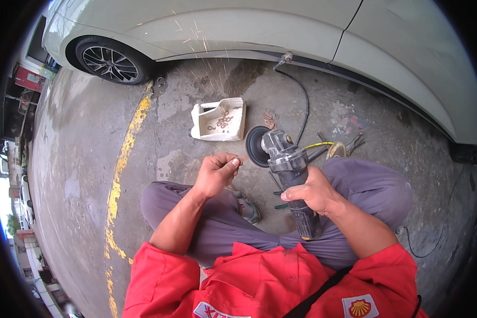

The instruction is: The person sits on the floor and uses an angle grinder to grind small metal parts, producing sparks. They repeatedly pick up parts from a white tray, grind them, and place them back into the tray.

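My right hand [312, 192] is wrapped round the grey body of an angle grinder [285, 159]. Its dark round disc [256, 146] faces left. Between thumb and fingers, my left hand [218, 172] pinches a small copper-coloured metal piece [243, 158] close to the disc's lower left edge. Whether the two touch is too small to tell. Orange sparks [205, 45] fly up and away in front of the car. Beyond my hands lies a cut-open white plastic jug [238, 130] with several small copper-coloured pieces [224, 121] inside. More such pieces [270, 117] rest on the floor beside it.
A pale car [238, 26] with a black-spoked wheel [111, 63] stands across the far side. One dark cable [307, 100] curves down from its sill. Hand tools [355, 143] lie right of my shoe [336, 150]. A worn yellow line [123, 159] marks the concrete at left.
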A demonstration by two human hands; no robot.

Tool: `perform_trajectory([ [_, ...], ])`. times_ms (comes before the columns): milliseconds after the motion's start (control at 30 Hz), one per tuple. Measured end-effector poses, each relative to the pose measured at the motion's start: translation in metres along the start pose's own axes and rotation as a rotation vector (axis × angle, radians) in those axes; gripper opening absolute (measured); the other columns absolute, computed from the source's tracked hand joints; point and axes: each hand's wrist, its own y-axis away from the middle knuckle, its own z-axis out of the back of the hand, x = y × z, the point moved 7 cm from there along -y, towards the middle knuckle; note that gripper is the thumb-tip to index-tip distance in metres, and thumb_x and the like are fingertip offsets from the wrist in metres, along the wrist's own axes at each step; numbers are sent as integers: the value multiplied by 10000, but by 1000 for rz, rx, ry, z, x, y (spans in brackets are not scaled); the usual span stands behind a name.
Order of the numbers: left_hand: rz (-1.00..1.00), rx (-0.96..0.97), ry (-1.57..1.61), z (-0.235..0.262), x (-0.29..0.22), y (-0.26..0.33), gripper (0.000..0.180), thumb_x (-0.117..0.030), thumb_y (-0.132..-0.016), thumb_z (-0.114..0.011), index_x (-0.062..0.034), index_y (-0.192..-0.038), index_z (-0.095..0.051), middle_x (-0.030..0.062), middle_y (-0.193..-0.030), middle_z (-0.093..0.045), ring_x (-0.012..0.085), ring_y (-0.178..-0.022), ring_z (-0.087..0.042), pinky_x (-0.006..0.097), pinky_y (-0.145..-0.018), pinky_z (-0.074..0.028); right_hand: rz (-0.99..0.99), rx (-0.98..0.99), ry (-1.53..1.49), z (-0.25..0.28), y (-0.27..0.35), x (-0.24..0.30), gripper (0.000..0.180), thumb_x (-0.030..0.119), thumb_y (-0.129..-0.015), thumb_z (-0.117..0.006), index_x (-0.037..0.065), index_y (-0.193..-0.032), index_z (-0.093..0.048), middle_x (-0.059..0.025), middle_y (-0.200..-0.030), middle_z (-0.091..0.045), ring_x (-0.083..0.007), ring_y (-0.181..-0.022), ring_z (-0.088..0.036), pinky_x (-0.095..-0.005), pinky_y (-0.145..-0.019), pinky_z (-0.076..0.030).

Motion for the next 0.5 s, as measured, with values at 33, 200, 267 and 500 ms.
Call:
perform_trajectory([
  [33, 2, -4, 6, 0, -1, 0, 204, -182, -1059, -616, -10, -991, -703, -36, -728, -600, 32, -559, -453, 218, -492, -350, 6, 0, -4, 0, 0, 1, 265, 36, -710, -797, 45, -915, -630, -3, -799, -583, -126, -703, -566, -319, -661, -470],
  [200, -1, 20, 33, 1, -1, -1, 209, -194, -1059, -615, -22, -973, -697, -11, -727, -610, 56, -539, -494, 218, -470, -371, 28, 16, -14, -1, 0, 0, 259, 30, -710, -795, 48, -912, -633, -3, -794, -591, -122, -692, -571, -317, -651, -468],
  [267, -12, 27, 47, 3, 1, 0, 208, -193, -1059, -616, -16, -995, -705, -11, -731, -611, 56, -536, -490, 218, -471, -372, 23, 13, -15, -1, 0, 0, 256, 31, -711, -795, 49, -909, -634, -4, -792, -593, -121, -690, -574, -316, -648, -467],
  [500, -44, 98, 28, -1, -6, 3, 232, -192, -1060, -614, 11, -1096, -722, -15, -724, -596, 53, -533, -478, 220, -468, -368, 15, 9, -29, 2, -1, -2, 250, 26, -714, -801, 49, -900, -635, -6, -777, -596, -123, -682, -579, -317, -645, -470],
])
